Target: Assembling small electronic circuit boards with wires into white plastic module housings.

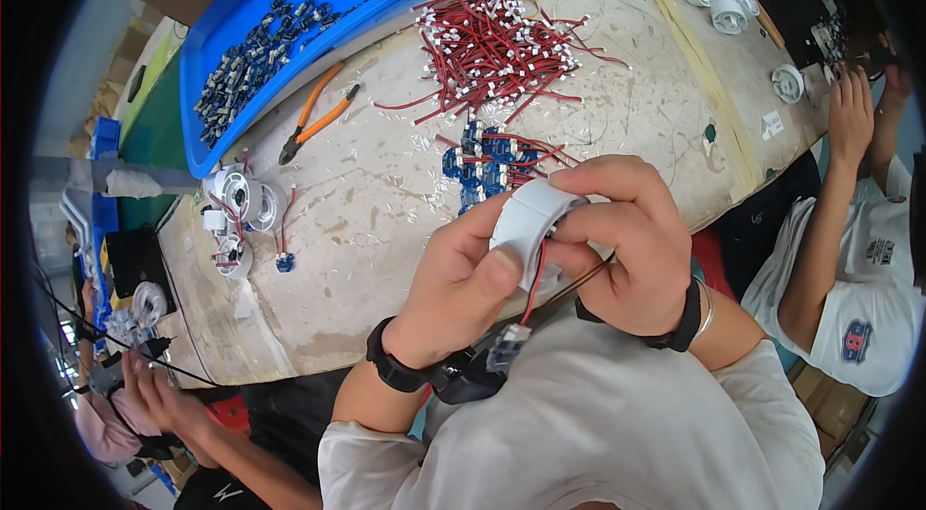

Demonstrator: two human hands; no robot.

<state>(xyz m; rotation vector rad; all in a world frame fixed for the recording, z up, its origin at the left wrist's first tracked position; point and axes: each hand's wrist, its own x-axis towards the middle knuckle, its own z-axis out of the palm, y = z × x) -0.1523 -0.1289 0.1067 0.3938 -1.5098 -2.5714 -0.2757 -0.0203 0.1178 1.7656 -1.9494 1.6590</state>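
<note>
A white ring-shaped plastic housing (526,218) is held tilted in front of my chest, above the table's near edge. My left hand (461,283) is closed around its left side, thumb on the outer wall. On the opposite side my right hand (632,249) is closed too, with fingertips at the rim and in the opening; what they touch inside is hidden. Red and dark wires (536,283) hang out of the housing. At their lower end dangles a small circuit board with a white connector (508,346), close to my shirt.
Just beyond my hands lie several blue circuit boards (473,163) and a heap of red-and-black wires (497,47). Orange-handled cutters (318,114) rest by a blue tray (207,148) of small boards. White housings (241,201) stand left, others (725,13) far right. Co-workers sit on both sides.
</note>
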